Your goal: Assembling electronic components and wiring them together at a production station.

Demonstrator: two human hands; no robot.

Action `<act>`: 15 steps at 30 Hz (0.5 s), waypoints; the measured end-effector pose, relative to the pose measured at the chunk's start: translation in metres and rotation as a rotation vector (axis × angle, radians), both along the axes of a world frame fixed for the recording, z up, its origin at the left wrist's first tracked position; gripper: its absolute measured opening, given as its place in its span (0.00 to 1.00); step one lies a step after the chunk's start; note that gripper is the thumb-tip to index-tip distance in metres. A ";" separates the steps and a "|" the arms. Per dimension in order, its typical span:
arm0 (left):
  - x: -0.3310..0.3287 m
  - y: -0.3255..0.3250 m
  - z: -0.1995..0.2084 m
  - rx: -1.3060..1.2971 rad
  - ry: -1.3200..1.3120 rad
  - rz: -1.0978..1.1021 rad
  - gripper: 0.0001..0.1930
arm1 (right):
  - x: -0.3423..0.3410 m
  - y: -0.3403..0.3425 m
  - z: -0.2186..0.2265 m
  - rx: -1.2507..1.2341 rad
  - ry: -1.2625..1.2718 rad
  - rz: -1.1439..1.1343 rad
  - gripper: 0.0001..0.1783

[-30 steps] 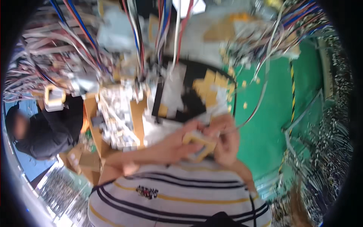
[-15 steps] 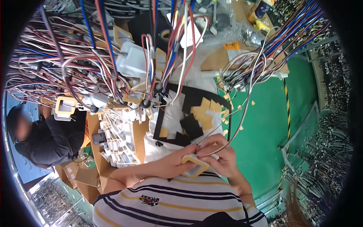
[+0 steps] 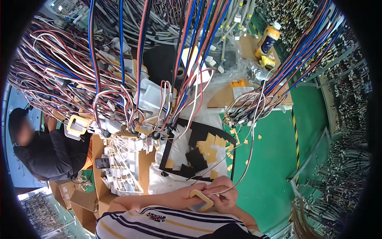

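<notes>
Both hands closed in a grip on one small thing, low in the view and close to the striped shirt (image 3: 167, 225). Left hand (image 3: 191, 194) wrapped around the near side of a small tan roll of tape (image 3: 200, 200), fingers curled tight on it. Right hand (image 3: 223, 196) clenched on the other side of the roll, also pinching a thin grey wire (image 3: 250, 157). Wire curving up and away from the right hand toward a bunch of loose wire ends (image 3: 248, 105). Just above the hands, a white sheet with a black frame (image 3: 191, 153) lying flat, with yellow and black squares stuck on it. Beside that sheet on the left, a brown cardboard piece (image 3: 97, 153) holding white plastic plugs (image 3: 121, 171). To the right, a green floor (image 3: 270, 167) with little yellow scraps scattered about and a yellow and black stripe (image 3: 296, 143) running across it. Higher up, lots of red, blue and white cables (image 3: 131, 67) hanging down like a curtain, filling most of the top. Far back, a yellow bottle (image 3: 267, 40) standing on brown cardboard. Off to the left, another person in a dark jacket (image 3: 47, 153) sitting low, well apart from the two hands. Racks of grey cable bundles (image 3: 346, 131) along the right edge.
</notes>
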State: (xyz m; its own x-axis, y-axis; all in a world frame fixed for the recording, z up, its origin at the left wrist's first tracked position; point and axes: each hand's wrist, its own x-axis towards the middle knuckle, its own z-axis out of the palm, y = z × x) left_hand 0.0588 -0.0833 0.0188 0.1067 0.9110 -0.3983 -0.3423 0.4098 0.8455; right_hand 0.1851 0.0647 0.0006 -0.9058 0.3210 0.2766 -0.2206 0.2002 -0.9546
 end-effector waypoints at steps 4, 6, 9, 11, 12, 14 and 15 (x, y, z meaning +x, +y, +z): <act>0.002 0.001 0.001 0.113 0.088 0.011 0.13 | -0.002 -0.013 -0.005 -0.375 -0.083 -0.063 0.09; 0.004 -0.001 -0.005 0.116 0.040 0.042 0.14 | -0.002 -0.012 -0.004 -0.482 -0.094 -0.094 0.08; 0.004 -0.001 -0.007 0.098 -0.028 0.045 0.15 | -0.001 -0.007 -0.003 0.020 0.088 -0.122 0.05; 0.004 0.000 -0.004 0.077 -0.052 0.014 0.15 | -0.002 -0.009 -0.001 -0.143 0.035 -0.098 0.04; 0.004 0.001 -0.001 0.120 0.050 0.024 0.15 | -0.001 -0.011 -0.001 -0.142 0.031 -0.104 0.04; 0.006 0.002 -0.002 0.164 0.148 0.028 0.15 | -0.001 -0.015 -0.002 -0.734 -0.140 -0.025 0.04; 0.007 0.001 -0.004 0.165 0.111 0.055 0.16 | 0.000 -0.018 -0.003 -0.732 -0.139 -0.031 0.04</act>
